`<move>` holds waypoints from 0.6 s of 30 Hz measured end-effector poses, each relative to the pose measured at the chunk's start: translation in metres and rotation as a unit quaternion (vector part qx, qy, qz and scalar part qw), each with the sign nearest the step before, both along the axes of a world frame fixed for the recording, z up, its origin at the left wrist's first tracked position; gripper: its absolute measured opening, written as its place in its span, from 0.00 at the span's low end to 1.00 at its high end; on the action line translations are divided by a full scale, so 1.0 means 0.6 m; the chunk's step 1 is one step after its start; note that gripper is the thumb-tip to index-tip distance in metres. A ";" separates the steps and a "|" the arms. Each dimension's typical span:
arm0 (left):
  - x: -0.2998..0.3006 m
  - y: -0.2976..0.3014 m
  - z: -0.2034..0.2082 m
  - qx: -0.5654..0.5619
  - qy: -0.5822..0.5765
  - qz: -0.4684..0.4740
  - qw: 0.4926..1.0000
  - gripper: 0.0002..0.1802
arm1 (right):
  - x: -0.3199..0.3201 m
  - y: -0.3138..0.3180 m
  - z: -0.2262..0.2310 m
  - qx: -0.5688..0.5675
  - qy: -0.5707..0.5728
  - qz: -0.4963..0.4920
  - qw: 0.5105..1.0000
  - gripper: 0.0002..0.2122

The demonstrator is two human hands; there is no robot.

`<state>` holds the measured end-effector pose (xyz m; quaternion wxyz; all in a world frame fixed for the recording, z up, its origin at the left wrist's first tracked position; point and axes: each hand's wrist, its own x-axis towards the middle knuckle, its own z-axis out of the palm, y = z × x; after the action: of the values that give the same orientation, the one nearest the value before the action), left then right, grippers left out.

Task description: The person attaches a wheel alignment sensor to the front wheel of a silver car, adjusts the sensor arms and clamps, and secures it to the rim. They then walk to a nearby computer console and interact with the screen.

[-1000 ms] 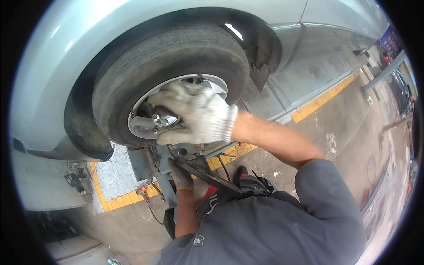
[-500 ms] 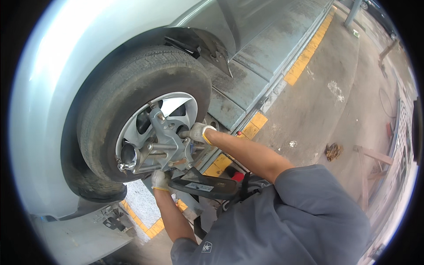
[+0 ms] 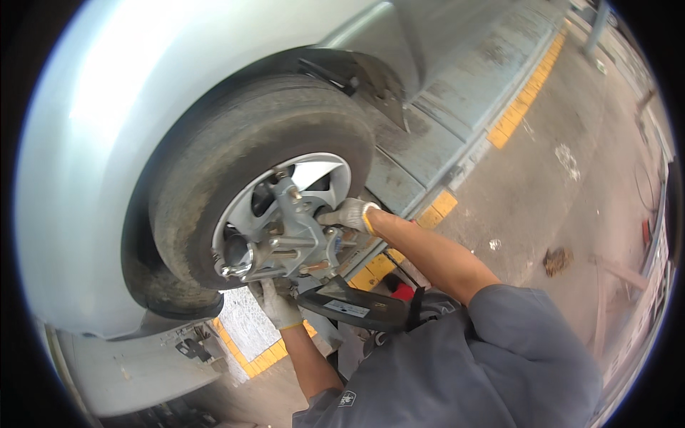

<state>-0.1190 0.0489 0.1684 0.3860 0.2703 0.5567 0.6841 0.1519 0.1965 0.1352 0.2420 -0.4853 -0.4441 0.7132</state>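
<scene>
A grey metal wheel clamp (image 3: 301,232), with several rods and a black sensor arm (image 3: 360,307), sits against the silver rim (image 3: 321,171) of a car's tyre (image 3: 193,178). My right hand (image 3: 349,216), in a white knitted glove with a yellow cuff, is closed at the clamp's right side, its fingertips partly hidden behind the metal. Below the clamp, my gloved left hand (image 3: 278,308) reaches up and grips its lower edge; some fingers are hidden under it.
The silver car's fender (image 3: 85,157) arches over the tyre. Alongside runs a grey lift platform (image 3: 435,135) with yellow edging (image 3: 531,93). A brown rag (image 3: 556,262) lies on the concrete floor to the right, near a reddish stand (image 3: 619,272).
The view has shifted, so the wheel and clamp appear farther right. My left hand has dropped slightly against the clamp and shows more of its fingers. My right hand stays at the clamp's side.
</scene>
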 end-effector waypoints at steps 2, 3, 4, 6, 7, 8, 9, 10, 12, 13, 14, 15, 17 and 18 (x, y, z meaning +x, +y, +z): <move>0.004 -0.006 0.007 0.028 -0.049 0.009 0.998 0.29 | -0.001 0.005 0.012 -0.012 -0.048 0.039 0.998 0.33; 0.005 -0.009 0.008 0.037 -0.039 -0.006 0.999 0.29 | -0.003 0.005 0.016 0.001 -0.062 0.041 0.997 0.33; 0.003 -0.015 0.009 0.059 -0.030 -0.023 0.998 0.29 | -0.005 0.004 0.018 0.017 -0.036 0.047 0.998 0.31; -0.005 -0.020 0.011 0.106 0.010 -0.072 0.992 0.29 | -0.010 0.004 0.021 0.013 -0.058 0.054 0.997 0.29; -0.014 -0.018 0.012 0.082 0.046 -0.059 0.994 0.29 | -0.016 0.004 0.022 -0.012 -0.073 0.051 0.996 0.27; -0.023 -0.014 0.012 0.063 0.080 -0.043 0.994 0.30 | -0.016 0.004 0.022 -0.008 -0.066 0.057 0.996 0.26; -0.030 -0.008 0.010 0.056 0.120 -0.029 0.991 0.30 | -0.017 0.004 0.022 -0.015 -0.075 0.064 0.995 0.26; -0.044 0.005 0.010 0.021 0.105 -0.045 0.993 0.32 | -0.018 0.004 0.021 -0.020 -0.062 0.055 0.996 0.25; -0.066 0.035 0.008 0.019 0.159 -0.085 0.983 0.31 | -0.020 0.001 0.019 -0.028 -0.070 0.031 0.997 0.25; -0.071 0.051 0.004 0.029 0.198 -0.101 0.975 0.30 | -0.021 0.001 0.018 -0.020 -0.058 0.025 0.998 0.25; -0.070 0.063 -0.002 0.012 0.167 -0.078 0.983 0.26 | -0.021 -0.003 0.017 -0.019 -0.056 0.020 0.998 0.25; -0.069 0.072 -0.007 0.014 0.127 -0.089 0.988 0.25 | -0.022 -0.005 0.017 -0.021 -0.059 0.016 0.998 0.25; -0.069 0.095 -0.015 0.028 0.037 -0.092 0.995 0.23 | -0.023 -0.010 0.018 -0.026 -0.042 0.000 0.999 0.25; -0.069 0.101 -0.017 0.041 -0.019 -0.089 0.995 0.20 | -0.023 -0.013 0.019 -0.025 -0.035 -0.008 0.999 0.24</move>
<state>-0.1607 0.1097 0.1580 0.4444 0.3210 0.4943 0.6747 0.1382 0.1887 0.1465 0.2197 -0.5192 -0.4303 0.7050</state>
